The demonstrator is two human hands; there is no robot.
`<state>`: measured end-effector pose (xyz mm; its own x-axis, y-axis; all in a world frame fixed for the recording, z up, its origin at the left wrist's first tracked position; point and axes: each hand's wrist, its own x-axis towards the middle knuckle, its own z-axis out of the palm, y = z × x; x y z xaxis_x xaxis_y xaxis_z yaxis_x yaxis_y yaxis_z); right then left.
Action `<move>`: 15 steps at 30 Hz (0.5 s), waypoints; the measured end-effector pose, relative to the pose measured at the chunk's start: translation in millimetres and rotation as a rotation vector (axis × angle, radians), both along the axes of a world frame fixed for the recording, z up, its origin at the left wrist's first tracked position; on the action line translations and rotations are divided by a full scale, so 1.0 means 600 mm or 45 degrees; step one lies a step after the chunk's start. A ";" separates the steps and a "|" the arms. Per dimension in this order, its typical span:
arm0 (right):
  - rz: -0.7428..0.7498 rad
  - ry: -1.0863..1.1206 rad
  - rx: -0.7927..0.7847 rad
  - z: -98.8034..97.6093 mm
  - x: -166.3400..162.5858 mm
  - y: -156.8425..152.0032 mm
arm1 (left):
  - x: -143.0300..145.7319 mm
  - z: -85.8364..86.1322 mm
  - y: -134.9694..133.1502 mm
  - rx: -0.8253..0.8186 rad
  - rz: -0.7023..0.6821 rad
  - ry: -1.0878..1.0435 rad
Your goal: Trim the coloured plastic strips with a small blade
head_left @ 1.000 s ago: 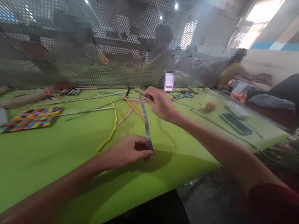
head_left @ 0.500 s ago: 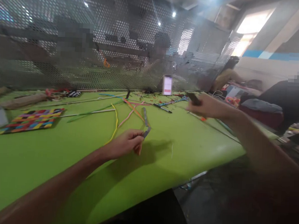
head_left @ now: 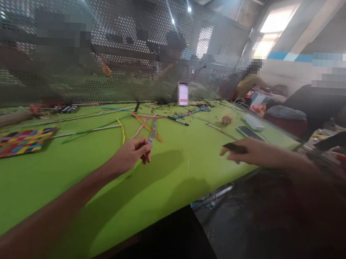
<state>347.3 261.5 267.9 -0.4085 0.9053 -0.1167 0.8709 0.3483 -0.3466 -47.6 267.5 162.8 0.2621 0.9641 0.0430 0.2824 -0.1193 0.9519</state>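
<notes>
My left hand (head_left: 132,153) is closed in a pinch on one end of a grey strip (head_left: 154,129), which stands up from the fingertips above the green table. On the right, my right hand (head_left: 260,152) hovers over the tabletop with a dark, narrow object (head_left: 235,148) in its fingers; blur hides what kind it is. Just past the left hand lie a yellow strip (head_left: 123,131), an orange strip (head_left: 148,127) and a pink strip (head_left: 141,128). A thin white thread (head_left: 188,166) rests on the table between the hands.
A colourful woven mat (head_left: 23,141) lies at the left. Behind are a black pen (head_left: 177,121), a lit phone (head_left: 183,94) against the mesh screen (head_left: 126,77), and scraps. A ball of twine (head_left: 227,119), a dark phone (head_left: 249,132) and a white box (head_left: 253,122) sit right.
My right hand has come down and nearer with the dark object, uncovering the twine ball and dark phone. The left hand still grips the grey strip, now more upright. The view has turned right.
</notes>
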 end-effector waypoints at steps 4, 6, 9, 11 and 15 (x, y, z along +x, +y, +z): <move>0.264 -0.148 0.002 -0.064 -0.135 0.017 | -0.006 -0.004 0.007 0.004 0.040 0.017; 0.338 -0.252 0.013 -0.091 -0.174 0.021 | -0.009 -0.005 0.009 0.020 0.034 0.020; 0.364 -0.369 0.021 -0.109 -0.191 0.022 | -0.009 -0.003 0.012 0.026 0.027 0.027; 0.379 -0.388 0.018 -0.106 -0.183 0.022 | -0.007 -0.002 0.014 0.020 0.021 0.027; 0.320 -0.345 0.036 -0.077 -0.147 0.028 | -0.005 0.001 0.015 0.024 0.010 0.020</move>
<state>259.3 278.3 221.5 -0.5761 0.7851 -0.2276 0.8159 0.5690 -0.1025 -50.7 276.6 163.7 0.2553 0.9652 0.0571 0.2983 -0.1348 0.9449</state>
